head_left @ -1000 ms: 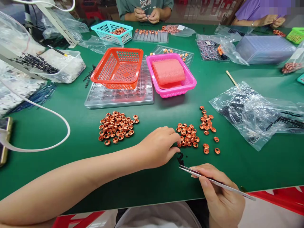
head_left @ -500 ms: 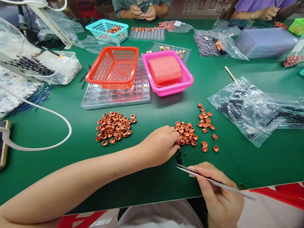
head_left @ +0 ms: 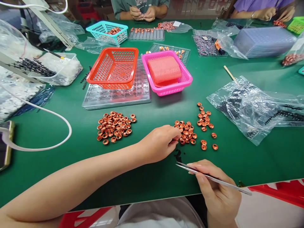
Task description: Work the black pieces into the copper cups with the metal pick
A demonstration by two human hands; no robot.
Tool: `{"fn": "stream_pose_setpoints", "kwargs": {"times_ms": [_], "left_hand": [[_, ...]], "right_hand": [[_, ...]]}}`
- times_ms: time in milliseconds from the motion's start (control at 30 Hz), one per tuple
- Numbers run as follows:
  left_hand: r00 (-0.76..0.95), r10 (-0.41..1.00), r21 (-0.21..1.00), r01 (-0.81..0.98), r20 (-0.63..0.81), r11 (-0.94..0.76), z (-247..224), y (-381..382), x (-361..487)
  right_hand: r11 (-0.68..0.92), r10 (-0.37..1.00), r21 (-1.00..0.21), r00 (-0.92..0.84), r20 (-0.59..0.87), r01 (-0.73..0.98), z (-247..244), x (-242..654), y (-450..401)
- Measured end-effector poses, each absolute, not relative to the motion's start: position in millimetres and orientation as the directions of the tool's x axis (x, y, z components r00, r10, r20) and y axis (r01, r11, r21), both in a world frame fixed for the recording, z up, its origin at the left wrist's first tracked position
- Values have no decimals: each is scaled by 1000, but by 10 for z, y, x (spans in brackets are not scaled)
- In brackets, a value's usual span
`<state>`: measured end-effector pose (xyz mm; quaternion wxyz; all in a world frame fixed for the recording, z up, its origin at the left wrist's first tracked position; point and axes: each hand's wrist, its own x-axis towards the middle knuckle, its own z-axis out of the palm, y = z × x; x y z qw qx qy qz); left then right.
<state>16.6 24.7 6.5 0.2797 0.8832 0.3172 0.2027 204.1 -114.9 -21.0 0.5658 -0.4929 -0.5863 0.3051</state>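
Observation:
My left hand [head_left: 163, 142] reaches to the left edge of a small pile of copper-coloured round shells [head_left: 187, 133] with holes in them. Its fingers are curled together, and the fingertips are partly hidden, so whatever they pinch does not show. In my right hand [head_left: 216, 186], near the table's front edge, metal tweezers [head_left: 228, 183] are gripped between thumb and fingers. Their tips point left, slightly apart, with nothing visible between them. Just beyond the tips lie tiny black pieces [head_left: 178, 155]. A larger pile of the same shells [head_left: 114, 126] sits left of my left hand.
More shells [head_left: 204, 118] lie scattered to the right. Behind are an orange basket [head_left: 114, 81] on clear trays [head_left: 114, 100] and a pink basket [head_left: 169, 90] holding foam. A plastic bag of black parts [head_left: 247, 107] lies at right, a white cable [head_left: 47, 110] at left. Co-workers' hands [head_left: 143, 13] are across the table.
The whole view has shifted slightly. My left hand stays at the pile with its fingers bent a little differently. My right hand keeps hold of the tweezers in nearly the same place.

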Motion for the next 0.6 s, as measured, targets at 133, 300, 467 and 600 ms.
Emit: {"fn": "stream_pose_setpoints", "kwargs": {"times_ms": [133, 300, 467, 600], "left_hand": [[772, 604, 554, 420, 199, -719, 210, 116, 53], [892, 434, 418, 350, 123, -838, 251, -155, -138], [872, 469, 448, 366, 143, -816, 101, -243, -239], [864, 481, 494, 355, 151, -793, 98, -218, -262]], "right_hand": [[298, 917, -932, 208, 340, 207, -201, 2029, -1162], [233, 889, -947, 346, 299, 219, -160, 2004, -1187], [169, 904, -941, 334, 266, 291, -143, 2002, -1170], [109, 902, -938, 364, 232, 329, -180, 1983, -1141]]}}
